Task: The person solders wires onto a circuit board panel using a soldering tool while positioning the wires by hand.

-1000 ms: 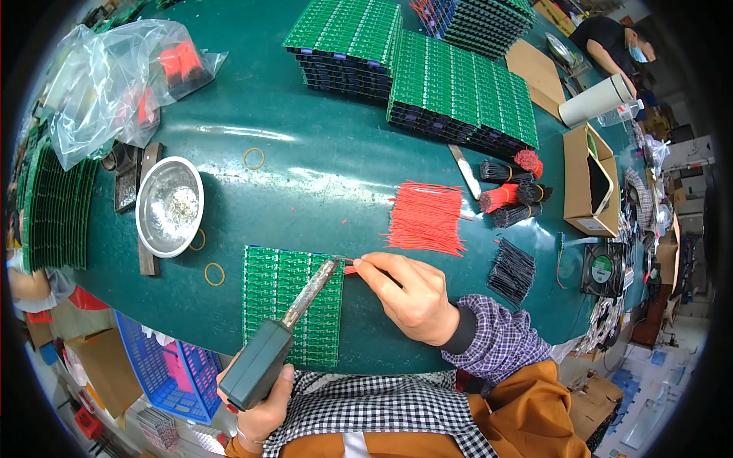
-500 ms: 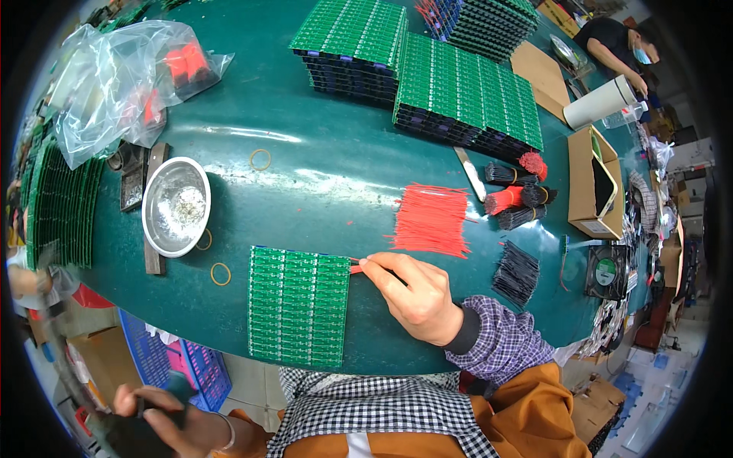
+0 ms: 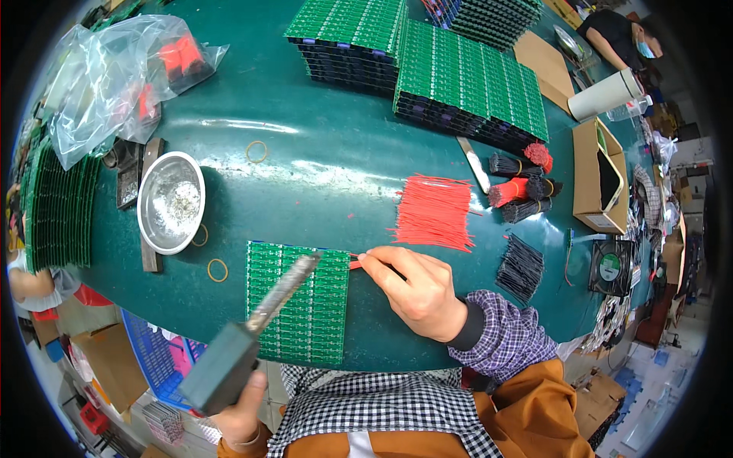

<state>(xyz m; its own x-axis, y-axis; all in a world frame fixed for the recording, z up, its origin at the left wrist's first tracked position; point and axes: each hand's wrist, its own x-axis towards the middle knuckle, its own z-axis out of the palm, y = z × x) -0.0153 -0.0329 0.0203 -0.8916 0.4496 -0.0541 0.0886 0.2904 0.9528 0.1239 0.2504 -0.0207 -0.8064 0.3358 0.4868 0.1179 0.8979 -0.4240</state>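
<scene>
A green panel of small circuit boards [image 3: 314,324] lies flat near the table's front edge. My left hand [image 3: 243,412] is closed round the dark grip of a soldering iron [image 3: 221,368]. Its metal shaft reaches over the panel, the end near the top edge; whether it touches cannot be told. At the panel's upper right corner, my right hand [image 3: 418,294] pinches a red wire [image 3: 355,265] with its end against the edge. Loose red wires [image 3: 433,212] are spread just beyond that hand, with cut black wires [image 3: 521,267] to their right.
Stacked board panels [image 3: 469,84] stand at the back. Bundled wires [image 3: 510,191] lie beside a metal blade [image 3: 473,164]. A white bowl [image 3: 200,200], rubber bands [image 3: 217,270] and a plastic bag [image 3: 99,99] are at left. An open carton [image 3: 599,179] and a fan [image 3: 611,267] stand right.
My left hand has risen from the lower left, bringing the soldering iron over the panel. My right hand keeps its pinch on the red wire at the corner.
</scene>
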